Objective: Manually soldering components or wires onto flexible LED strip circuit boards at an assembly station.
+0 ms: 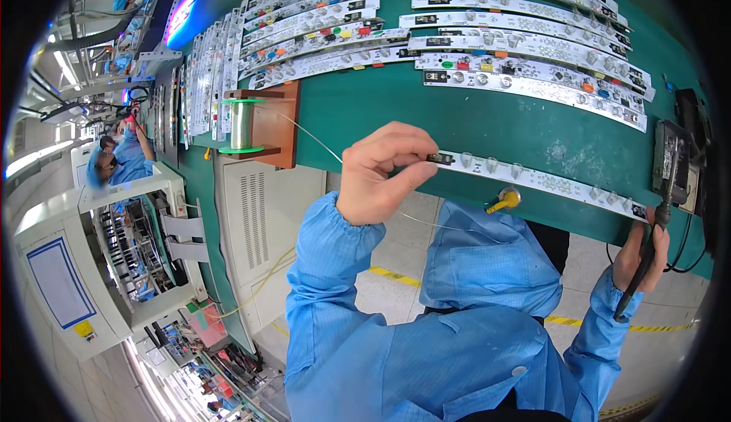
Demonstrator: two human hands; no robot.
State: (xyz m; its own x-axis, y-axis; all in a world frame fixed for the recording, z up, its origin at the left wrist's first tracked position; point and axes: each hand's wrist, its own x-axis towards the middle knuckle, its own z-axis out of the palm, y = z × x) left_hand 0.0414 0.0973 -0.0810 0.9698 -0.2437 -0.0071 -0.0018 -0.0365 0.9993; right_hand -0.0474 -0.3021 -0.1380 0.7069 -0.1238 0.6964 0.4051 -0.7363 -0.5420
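My left hand (388,171) pinches the left end of a long white circuit board strip (544,181) between thumb and fingers. The strip lies near the front edge of the green bench, with clear round parts along it. At the strip's right end is my right hand (640,258), its fingers closed at the board's tip and partly hidden by a thick black cord (638,281). Thin solder wire (311,134) runs from a spool (241,126) toward my left hand, passes behind it, and shows again below the wrist.
Several similar strips (533,94) lie in rows at the back. The spool sits on a brown stand (278,121). A dark soldering iron holder (670,155) stands at the right. A yellow-handled piece (502,199) is at the bench edge. Machines and other people (126,159) are at far left.
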